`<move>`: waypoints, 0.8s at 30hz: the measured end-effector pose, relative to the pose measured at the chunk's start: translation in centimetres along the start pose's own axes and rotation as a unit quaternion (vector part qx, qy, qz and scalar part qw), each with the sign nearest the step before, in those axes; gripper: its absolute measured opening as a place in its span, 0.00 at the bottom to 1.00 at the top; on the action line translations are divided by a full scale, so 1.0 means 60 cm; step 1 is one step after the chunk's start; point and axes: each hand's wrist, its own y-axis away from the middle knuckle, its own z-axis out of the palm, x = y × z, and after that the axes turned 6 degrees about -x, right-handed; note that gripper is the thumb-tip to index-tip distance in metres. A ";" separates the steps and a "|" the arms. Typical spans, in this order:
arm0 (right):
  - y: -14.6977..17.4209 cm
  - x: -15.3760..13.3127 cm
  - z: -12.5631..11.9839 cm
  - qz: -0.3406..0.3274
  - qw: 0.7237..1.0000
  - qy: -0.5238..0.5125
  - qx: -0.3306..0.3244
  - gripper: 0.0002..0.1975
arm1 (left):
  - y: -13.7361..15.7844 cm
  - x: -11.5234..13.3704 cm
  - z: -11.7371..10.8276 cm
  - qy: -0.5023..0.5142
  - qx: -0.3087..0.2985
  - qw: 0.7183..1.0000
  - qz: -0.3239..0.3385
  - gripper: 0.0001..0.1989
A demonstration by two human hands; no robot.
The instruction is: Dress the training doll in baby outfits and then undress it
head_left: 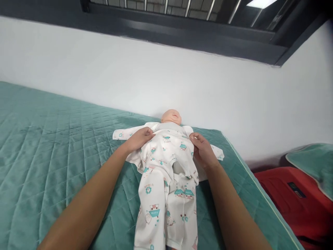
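A baby doll (171,116) lies on its back on the green quilted bed cover, its head toward the wall. White printed baby pants (154,189) cover its legs and reach high over its belly. Under the pants, a white printed baby top (126,133) has its sleeves spread out to both sides. My left hand (140,138) pinches the waist edge of the pants on the left. On the other side, my right hand (203,148) has its fingers closed on the same edge. The pants have an opening at the crotch, and the doll's feet are mostly out of frame.
The green quilted bed cover (52,146) stretches far to the left and ends at a piped edge on the right. A white wall (104,73) stands behind, below a dark barred window frame (166,29). Beyond the bed's right edge are a red case-like object (283,198) and green cloth (316,163).
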 end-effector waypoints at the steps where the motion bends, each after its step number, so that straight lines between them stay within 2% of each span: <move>1: 0.005 -0.002 -0.006 0.004 1.000 0.025 -0.003 0.17 | 0.005 -0.002 -0.002 -0.012 -0.003 1.000 0.000 0.13; 5: 0.025 -0.009 -0.027 0.030 0.984 0.177 -0.016 0.16 | 0.020 -0.013 -0.004 -0.057 -0.010 0.998 0.002 0.09; 8: 0.037 -0.010 -0.035 0.041 0.960 0.271 -0.054 0.13 | 0.020 -0.021 0.000 -0.143 -0.009 0.990 0.008 0.05; 11: 0.044 -0.004 -0.033 0.037 0.919 0.389 -0.052 0.06 | 0.012 -0.028 0.010 -0.207 -0.001 0.978 0.005 0.06; 14: 0.046 0.006 -0.021 0.040 0.875 0.482 -0.018 0.03 | 0.002 -0.033 0.020 -0.230 0.022 0.973 -0.006 0.09; 16: 0.044 0.012 -0.012 0.051 0.862 0.504 0.013 0.03 | -0.003 -0.034 0.025 -0.243 0.035 0.969 -0.017 0.11; 19: 0.035 0.018 -0.005 0.058 0.857 0.511 0.041 0.06 | -0.010 -0.031 0.026 -0.248 0.041 0.967 -0.032 0.12; 24: 0.020 0.012 -0.007 0.035 0.854 0.519 0.000 0.04 | -0.016 -0.014 0.013 -0.219 -0.003 0.975 -0.032 0.05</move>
